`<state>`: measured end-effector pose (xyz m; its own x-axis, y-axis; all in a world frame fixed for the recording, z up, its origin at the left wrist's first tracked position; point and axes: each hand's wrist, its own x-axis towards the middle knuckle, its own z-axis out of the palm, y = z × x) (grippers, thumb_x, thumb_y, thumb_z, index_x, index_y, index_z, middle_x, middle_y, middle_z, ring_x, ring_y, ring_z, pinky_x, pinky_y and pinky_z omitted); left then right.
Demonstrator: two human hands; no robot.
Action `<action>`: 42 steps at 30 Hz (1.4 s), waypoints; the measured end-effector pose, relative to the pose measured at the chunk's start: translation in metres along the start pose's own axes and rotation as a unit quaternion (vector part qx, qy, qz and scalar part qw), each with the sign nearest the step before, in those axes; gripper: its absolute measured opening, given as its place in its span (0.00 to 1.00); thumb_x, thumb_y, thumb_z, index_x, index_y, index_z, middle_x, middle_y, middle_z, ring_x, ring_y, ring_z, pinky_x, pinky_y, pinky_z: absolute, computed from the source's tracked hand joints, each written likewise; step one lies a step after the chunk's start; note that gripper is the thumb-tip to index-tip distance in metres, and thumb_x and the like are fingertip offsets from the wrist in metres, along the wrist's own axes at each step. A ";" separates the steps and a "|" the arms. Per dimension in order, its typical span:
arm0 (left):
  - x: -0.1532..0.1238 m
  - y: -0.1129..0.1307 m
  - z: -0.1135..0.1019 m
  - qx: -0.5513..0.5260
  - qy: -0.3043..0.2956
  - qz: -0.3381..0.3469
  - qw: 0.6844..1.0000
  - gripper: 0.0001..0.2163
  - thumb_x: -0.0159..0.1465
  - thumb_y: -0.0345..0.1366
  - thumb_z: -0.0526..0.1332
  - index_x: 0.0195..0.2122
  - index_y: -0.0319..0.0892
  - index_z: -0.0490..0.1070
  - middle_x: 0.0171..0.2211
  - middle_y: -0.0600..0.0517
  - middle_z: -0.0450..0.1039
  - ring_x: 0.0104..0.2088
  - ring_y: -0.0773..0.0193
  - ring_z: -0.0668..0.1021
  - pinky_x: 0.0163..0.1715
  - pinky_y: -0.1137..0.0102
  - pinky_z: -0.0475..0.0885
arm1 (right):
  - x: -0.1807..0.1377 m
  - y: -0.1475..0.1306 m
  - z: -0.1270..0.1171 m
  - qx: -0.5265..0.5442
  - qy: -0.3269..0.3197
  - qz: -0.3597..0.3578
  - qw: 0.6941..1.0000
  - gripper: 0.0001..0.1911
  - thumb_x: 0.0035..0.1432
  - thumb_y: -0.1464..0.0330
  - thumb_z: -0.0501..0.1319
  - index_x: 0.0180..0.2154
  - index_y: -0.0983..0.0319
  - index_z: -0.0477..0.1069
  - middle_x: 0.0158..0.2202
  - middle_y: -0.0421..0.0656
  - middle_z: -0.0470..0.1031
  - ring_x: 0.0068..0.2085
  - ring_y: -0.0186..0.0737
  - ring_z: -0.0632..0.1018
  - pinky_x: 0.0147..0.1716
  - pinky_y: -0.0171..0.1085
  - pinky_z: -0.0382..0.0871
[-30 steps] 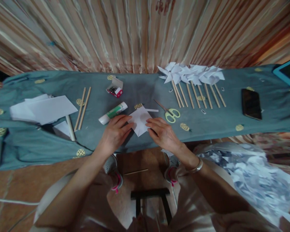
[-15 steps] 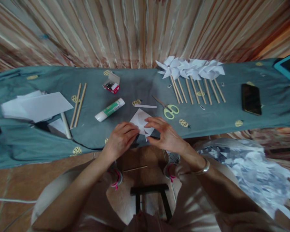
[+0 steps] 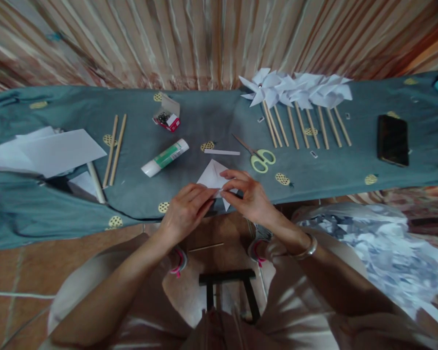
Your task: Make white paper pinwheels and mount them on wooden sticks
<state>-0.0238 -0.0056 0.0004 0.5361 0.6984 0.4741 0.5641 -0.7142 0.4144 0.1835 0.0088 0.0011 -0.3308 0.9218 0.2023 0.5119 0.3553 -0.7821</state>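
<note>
A small piece of white paper lies at the front edge of the cloth-covered table, its lower part lifted and bent. My left hand pinches it from the left, fingertips near the paper's middle. From the right, my right hand pinches a flap of the same sheet, thumb and fingers meeting close to the left fingertips. One pointed corner hangs below the right thumb. Just beyond the paper is a thin paper strip. Scissors with light green handles rest to its right, and a glue stick lies to its left.
White paper pinwheels on wooden sticks lie in a row at the back right. A red box of pins, two wooden sticks, paper sheets and a phone are on the table. A bag of paper scraps stands lower right.
My right hand's thumb and fingers have closed on the paper's flap, beside my left fingertips. The view has shifted slightly, so the table's things sit a little higher.
</note>
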 end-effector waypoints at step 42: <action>0.002 -0.005 0.005 -0.026 -0.025 -0.021 0.999 0.10 0.69 0.30 0.56 0.45 0.40 0.76 0.37 0.48 0.75 0.39 0.62 0.77 0.39 0.68 0.75 | -0.005 -0.006 0.008 -0.120 -0.021 -0.066 0.990 0.16 0.61 0.78 0.53 0.43 0.63 0.77 0.55 0.53 0.74 0.56 0.51 0.72 0.55 0.52 0.70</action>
<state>-0.0230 -0.0005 -0.0045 0.5440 0.7284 0.4164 0.5538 -0.6846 0.4740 0.1757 0.0005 0.0001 -0.4371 0.8596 0.2645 0.6349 0.5032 -0.5863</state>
